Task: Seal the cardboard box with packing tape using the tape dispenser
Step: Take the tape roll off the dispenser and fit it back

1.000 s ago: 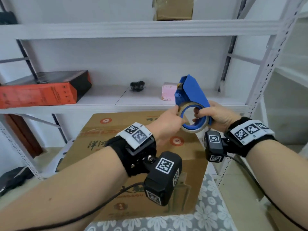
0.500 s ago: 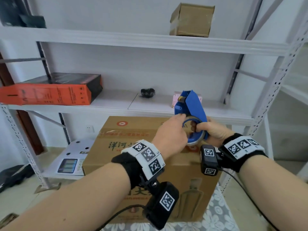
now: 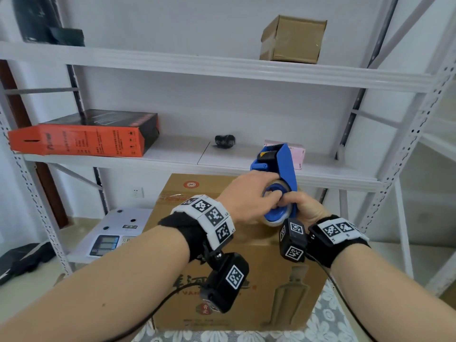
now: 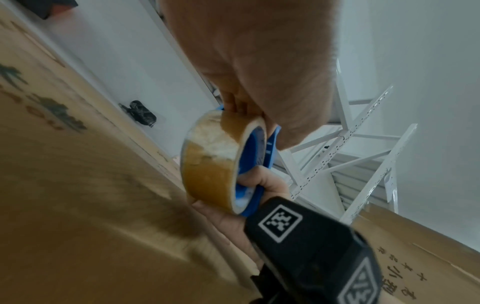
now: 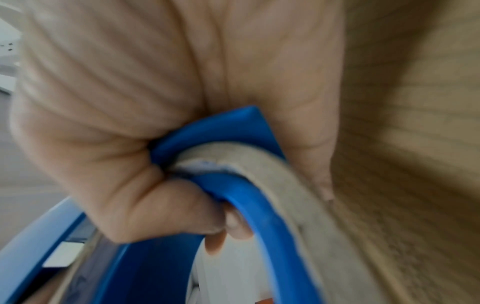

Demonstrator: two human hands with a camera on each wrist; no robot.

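Setting: white metal shelving [image 3: 222, 67] against a pale wall; floral cloth [image 3: 328, 314] under the work.
Task object: cardboard box [image 3: 256, 265] stands upright on the cloth, directly below both hands, flaps closed, no tape visible on it.
Tool: blue tape dispenser [image 3: 278, 178], roll of clear-brown packing tape [image 4: 210, 162] mounted on its hub.
Right hand [image 3: 306, 208]: fingers curled through the hub ring, gripping the dispenser.
Left hand [image 3: 249, 196]: fingers bent onto the roll, pinching at its rim.
Change: a second ago the left hand only touched the roll's edge; now it covers the roll, and the dispenser sits lower, closer to the box. Judgement: tape end being freed; sealing not begun.
Writing: Chinese characters and a bottle drawing on the box; unreadable at this sharpness.
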